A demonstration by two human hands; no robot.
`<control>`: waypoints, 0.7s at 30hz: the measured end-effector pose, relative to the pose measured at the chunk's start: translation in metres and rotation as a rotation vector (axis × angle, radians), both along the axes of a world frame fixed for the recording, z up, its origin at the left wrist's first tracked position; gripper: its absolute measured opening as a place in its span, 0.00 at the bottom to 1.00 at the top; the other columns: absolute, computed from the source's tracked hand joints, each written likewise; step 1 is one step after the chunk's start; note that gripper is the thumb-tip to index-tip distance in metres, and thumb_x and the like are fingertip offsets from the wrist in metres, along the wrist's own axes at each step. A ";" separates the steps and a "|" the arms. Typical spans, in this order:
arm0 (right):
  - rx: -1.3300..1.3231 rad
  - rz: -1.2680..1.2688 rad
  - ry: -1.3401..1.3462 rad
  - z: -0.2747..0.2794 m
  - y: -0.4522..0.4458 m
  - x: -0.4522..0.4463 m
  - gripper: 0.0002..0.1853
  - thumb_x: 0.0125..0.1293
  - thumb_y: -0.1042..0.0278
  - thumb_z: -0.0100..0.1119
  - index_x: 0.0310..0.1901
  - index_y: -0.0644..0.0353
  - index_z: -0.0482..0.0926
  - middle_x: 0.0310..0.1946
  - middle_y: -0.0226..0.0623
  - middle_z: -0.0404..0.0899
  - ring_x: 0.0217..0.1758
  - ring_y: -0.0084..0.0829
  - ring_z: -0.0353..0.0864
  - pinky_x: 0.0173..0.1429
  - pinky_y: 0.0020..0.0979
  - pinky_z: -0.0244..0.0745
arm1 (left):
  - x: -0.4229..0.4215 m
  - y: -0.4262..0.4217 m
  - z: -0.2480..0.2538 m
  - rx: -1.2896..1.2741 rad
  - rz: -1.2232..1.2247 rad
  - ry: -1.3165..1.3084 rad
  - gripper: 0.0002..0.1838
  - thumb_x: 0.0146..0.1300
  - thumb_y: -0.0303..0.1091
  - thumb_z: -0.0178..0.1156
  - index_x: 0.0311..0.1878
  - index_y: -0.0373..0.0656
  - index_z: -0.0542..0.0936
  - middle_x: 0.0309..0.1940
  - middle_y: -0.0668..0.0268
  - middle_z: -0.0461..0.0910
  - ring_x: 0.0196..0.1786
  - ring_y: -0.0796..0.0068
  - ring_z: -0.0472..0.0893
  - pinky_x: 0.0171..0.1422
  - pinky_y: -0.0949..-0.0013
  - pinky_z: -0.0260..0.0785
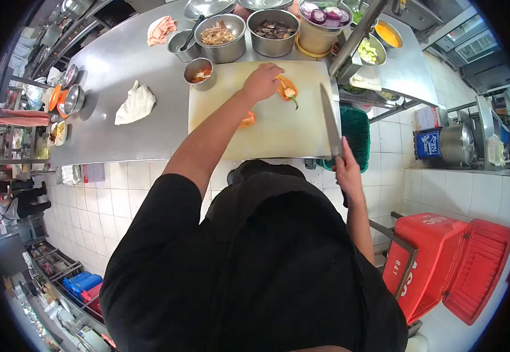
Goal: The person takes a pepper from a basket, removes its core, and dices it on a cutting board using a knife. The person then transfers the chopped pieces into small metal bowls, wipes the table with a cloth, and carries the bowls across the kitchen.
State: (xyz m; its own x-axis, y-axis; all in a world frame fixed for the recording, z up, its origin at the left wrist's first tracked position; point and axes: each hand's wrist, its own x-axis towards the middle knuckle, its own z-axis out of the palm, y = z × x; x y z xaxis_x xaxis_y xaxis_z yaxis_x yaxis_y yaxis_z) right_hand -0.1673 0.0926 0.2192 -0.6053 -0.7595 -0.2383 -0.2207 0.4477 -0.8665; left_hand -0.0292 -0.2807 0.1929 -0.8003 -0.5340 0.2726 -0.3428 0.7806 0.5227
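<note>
On the pale cutting board [307, 129] lies an orange pepper piece [287, 88] with a green stem and pale core. My left hand [261, 83] reaches over the board, its fingertips at the upper left edge of that piece; whether they grip it is hard to make out. Another orange pepper piece [247, 120] is partly hidden under my left forearm. My right hand [347, 164] is closed round the handle of a long knife [330, 117], whose blade points away from me over the board's right edge.
Behind the board stand metal pots [222, 50] of food and a tub of purple onions [325, 16]. A small metal cup [200, 76] touches the board's left corner. A white cloth [136, 105] lies left. A green basket [357, 138] sits below the right edge.
</note>
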 end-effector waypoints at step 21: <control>0.393 0.365 0.546 0.086 -0.018 0.015 0.31 0.73 0.71 0.50 0.76 0.36 0.68 0.36 0.63 0.83 0.40 0.62 0.84 0.48 0.60 0.77 | 0.003 0.016 -0.031 -0.067 -0.117 -0.070 0.16 0.67 0.31 0.61 0.57 0.48 0.85 0.51 0.62 0.81 0.60 0.57 0.76 0.69 0.57 0.71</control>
State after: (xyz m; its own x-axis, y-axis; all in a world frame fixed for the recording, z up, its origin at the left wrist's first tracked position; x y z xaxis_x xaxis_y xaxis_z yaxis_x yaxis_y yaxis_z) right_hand -0.1524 0.0749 0.3053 -0.4414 -0.8553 -0.2713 -0.7650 0.5167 -0.3845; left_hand -0.0263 -0.2648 0.1616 -0.8745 -0.4182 0.2457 -0.2809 0.8496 0.4465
